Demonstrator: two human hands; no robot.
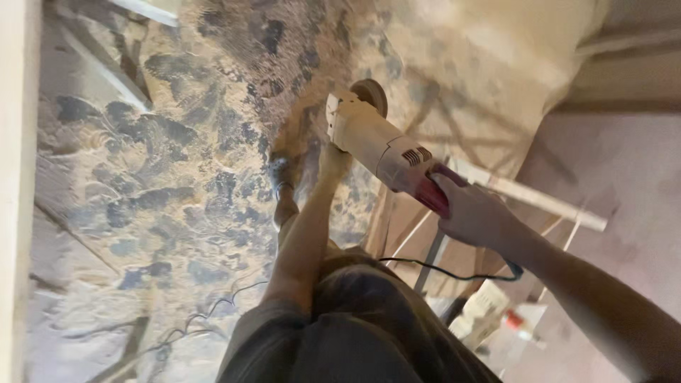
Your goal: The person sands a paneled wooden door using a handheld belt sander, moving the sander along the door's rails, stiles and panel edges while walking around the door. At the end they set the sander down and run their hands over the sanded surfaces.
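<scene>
Both arms outstretched, left hand [333,159] and right hand [472,213] clenched

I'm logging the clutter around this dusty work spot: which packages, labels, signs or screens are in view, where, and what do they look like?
Pale box-like package: on the floor at lower right, under the right hand's forearm; cream and white, blurred.
Small white container: just right of it, with a red patch; too blurred to tell its kind.
No signs or screens in view.

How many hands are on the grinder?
2: the right hand grips the grinder's red rear handle; the left hand holds it near the front, by the disc.
</scene>
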